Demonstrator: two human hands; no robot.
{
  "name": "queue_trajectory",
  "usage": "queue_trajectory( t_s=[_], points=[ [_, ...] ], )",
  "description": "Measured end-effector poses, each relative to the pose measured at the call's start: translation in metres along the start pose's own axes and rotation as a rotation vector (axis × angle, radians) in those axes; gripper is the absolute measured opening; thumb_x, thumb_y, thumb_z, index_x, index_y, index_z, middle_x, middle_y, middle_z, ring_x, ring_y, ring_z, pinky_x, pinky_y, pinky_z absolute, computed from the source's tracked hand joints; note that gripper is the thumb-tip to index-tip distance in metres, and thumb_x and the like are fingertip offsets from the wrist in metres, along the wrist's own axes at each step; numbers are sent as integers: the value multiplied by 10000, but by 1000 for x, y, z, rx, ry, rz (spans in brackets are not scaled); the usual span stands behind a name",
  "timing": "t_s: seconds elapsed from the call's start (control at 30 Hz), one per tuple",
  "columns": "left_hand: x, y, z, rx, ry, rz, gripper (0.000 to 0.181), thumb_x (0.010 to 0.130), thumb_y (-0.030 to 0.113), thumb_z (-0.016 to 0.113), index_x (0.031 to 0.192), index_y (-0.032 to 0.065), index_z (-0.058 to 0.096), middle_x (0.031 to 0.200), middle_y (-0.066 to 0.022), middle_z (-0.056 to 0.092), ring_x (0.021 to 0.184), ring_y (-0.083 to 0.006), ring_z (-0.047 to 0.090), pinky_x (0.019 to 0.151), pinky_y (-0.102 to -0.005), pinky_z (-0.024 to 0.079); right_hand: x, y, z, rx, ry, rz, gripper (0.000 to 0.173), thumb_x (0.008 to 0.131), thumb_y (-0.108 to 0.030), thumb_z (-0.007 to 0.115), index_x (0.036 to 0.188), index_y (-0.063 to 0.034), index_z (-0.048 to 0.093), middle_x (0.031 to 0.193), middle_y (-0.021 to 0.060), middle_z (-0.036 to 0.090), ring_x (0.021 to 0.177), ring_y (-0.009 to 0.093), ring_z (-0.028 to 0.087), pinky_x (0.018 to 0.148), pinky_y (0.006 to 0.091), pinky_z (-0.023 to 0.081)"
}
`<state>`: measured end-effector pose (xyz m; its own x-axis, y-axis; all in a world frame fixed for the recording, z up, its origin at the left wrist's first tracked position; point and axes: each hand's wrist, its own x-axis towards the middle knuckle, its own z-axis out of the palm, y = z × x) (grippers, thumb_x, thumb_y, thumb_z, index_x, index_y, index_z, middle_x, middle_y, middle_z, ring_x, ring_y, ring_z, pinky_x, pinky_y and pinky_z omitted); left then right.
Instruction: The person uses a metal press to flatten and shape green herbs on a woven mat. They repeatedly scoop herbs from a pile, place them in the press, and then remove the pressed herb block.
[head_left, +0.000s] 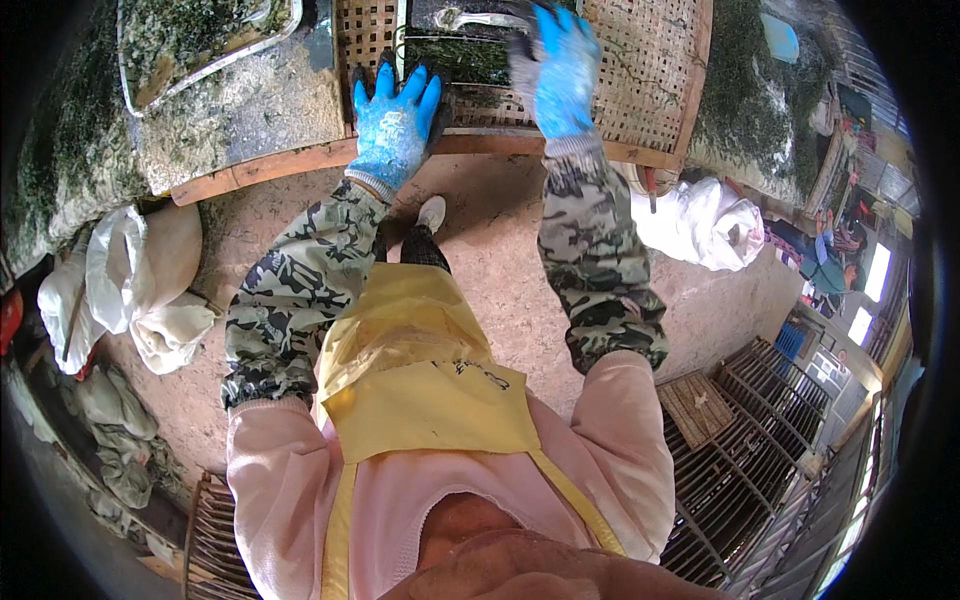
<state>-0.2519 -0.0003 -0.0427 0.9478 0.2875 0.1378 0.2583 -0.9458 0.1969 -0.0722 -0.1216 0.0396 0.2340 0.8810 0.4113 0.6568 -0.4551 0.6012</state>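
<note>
My left hand (395, 112), in a blue-coated work glove, lies palm down with fingers spread on the near edge of a perforated wooden panel (645, 82). Between my hands is a dark rectangular area with shredded green plant matter (461, 60) on it. My right hand (561, 67), in a similar glove, is blurred over the panel to the right of the dark area; whether it holds anything cannot be told. A pale-handled tool (480, 19) lies beyond the green matter, its right end close to my right hand.
A metal-rimmed frame (217, 71) with green matter lies at the upper left. More green matter (750, 105) heaps at the right, near a light blue dish (780, 37). White sacks (120, 270) stand on the floor at left, another sack (705, 225) at right. Slatted racks (735, 465) stand behind.
</note>
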Motion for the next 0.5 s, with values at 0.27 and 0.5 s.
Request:
queue_trajectory(
  t_s=[0.27,0.5],
  points=[
    [-29,-14,-18,-283,304,90,442,831,260,666,1231,81,605,1344,-112,540,1234,-463,441,999,-571,338,26,2,3,638,-329,42,346,813,-213,600,1144,-111,617,982,79,618,921,272,579,757,425,467],
    [-67,-18,-46,-421,281,88,334,832,191,652,1138,57,633,1292,-148,552,1226,-413,458,1004,-535,348,-9,-27,19,529,-272,-65,379,775,-167,615,1152,-191,649,1032,75,640,1039,318,574,833,501,436]
  ],
)
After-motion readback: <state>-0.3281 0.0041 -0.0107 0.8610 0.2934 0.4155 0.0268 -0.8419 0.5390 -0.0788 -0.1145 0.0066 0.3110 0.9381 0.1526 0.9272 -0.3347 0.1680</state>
